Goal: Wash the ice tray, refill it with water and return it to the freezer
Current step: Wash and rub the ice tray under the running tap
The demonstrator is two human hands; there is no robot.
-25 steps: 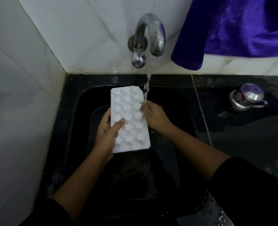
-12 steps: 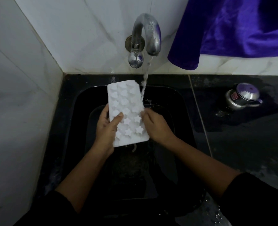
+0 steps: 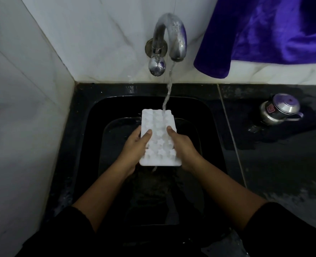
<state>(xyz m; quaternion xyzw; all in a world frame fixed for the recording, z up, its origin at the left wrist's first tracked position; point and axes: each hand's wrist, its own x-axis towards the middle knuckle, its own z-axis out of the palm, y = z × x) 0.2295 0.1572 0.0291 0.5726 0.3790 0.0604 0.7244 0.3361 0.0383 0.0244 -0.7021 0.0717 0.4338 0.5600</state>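
- Head view, left hand (image 3: pixel 135 147): curled round the left long edge of the ice tray (image 3: pixel 159 138), thumb laid across the top face, other fingers underneath and out of sight.
- Right hand (image 3: pixel 184 148): same grip on the right long edge, thumb tip on the top face, fingers hidden below.
- Both forearms bare, reaching in from the bottom of the frame; black sleeves pushed up near the elbows.
- Tray look: white, rectangular, rounded corners, star-shaped cavities in rows of three across. Near rows sharp and readable, far rows washed out by glare and water. Wet sheen all over.
- Tray place: held in the air over the sink (image 3: pixel 116 108), long axis pointing away from the person, far short end under the tap (image 3: pixel 169 37). Tilt hard to judge.
- Water stream (image 3: pixel 169 86): falling from the spout, hitting the tray near its far right corner. Thin trickle leaving the near short edge, at its middle.
- Sink: black, rounded rectangular basin, water standing in the bottom, rim wet with droplets.
- Tap: chrome, curved spout, round knob just left of the outlet, fixed to the white marble-look wall (image 3: pixel 79 34).
- Purple cloth (image 3: pixel 274 30): hanging down the wall at upper right, well apart from the tray.
- Dark counter (image 3: pixel 283 173) right of the sink, wet patches on it.
- Small metal pot (image 3: pixel 279 110) with lid and handle standing on that counter, near the back wall.
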